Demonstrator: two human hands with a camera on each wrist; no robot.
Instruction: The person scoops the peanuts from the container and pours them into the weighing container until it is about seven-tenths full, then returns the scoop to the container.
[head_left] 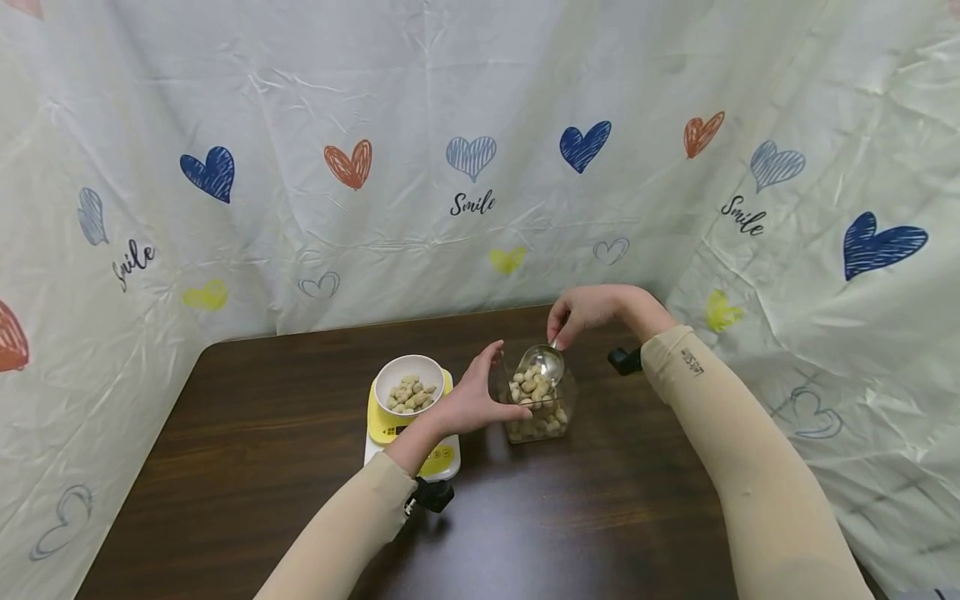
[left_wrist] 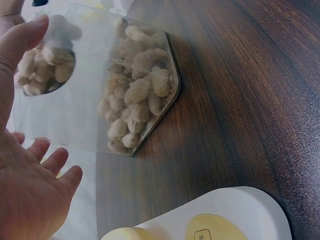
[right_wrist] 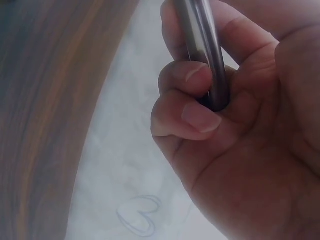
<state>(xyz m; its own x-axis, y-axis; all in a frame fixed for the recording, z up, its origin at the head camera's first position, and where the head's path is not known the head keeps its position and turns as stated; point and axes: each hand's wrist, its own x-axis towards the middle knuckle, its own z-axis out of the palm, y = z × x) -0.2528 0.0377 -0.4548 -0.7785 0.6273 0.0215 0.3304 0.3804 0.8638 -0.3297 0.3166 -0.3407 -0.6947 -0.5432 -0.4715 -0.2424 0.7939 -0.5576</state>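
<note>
A clear container (head_left: pixel 540 429) of unshelled peanuts (left_wrist: pixel 140 90) stands on the table. My left hand (head_left: pixel 477 402) is at its left side, thumb across the near side and fingers spread; in the left wrist view those fingers look loosely extended, and whether they touch the wall I cannot tell. My right hand (head_left: pixel 588 312) holds a metal scoop (head_left: pixel 546 360) from above, fingers curled round its handle (right_wrist: pixel 202 50) in the right wrist view. The scoop's bowl is tilted down at the container's mouth, and peanuts show in it through the clear wall.
Left of the container, a yellow and white kitchen scale (head_left: pixel 447 467) bears a white bowl (head_left: pixel 381 383) with peanuts in it. The dark wooden table (head_left: pixel 285 467) ends at a white curtain (head_left: pixel 420 275) printed with hearts.
</note>
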